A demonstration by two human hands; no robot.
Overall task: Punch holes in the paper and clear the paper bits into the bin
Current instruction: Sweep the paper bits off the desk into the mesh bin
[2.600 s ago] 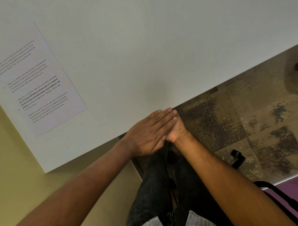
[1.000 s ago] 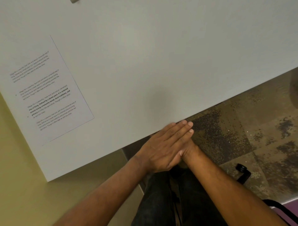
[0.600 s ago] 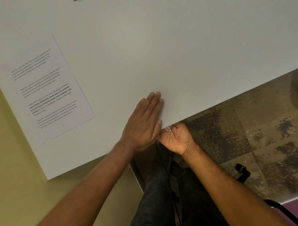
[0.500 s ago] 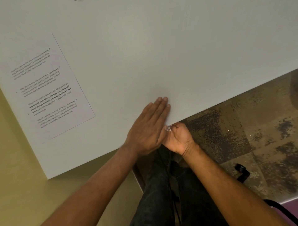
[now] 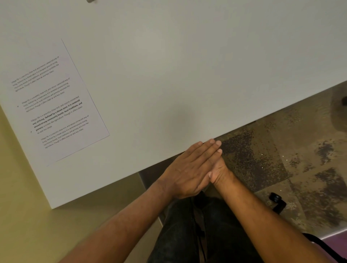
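Observation:
A printed paper sheet (image 5: pixel 56 105) lies flat on the white table (image 5: pixel 187 65) at the left. My left hand (image 5: pixel 189 169) is flat, fingers together, at the table's near edge, and it covers the palm of my right hand (image 5: pixel 220 173). My right hand is cupped just below the edge, palm up. The paper bits it caught are hidden under my left hand. A few white specks (image 5: pixel 262 154) lie on the floor to the right. No bin is in view.
A small grey object (image 5: pixel 91 1) pokes in at the table's far edge. Mottled brown floor (image 5: pixel 281 150) lies right of the table, with a black chair caster (image 5: pixel 276 200) on it. A yellowish surface (image 5: pixel 22 215) borders the table's left side. My dark-trousered legs are below.
My left hand swept from the tabletop back over the near edge and now covers my cupped right palm, hiding the white paper bits that showed there half a second ago.

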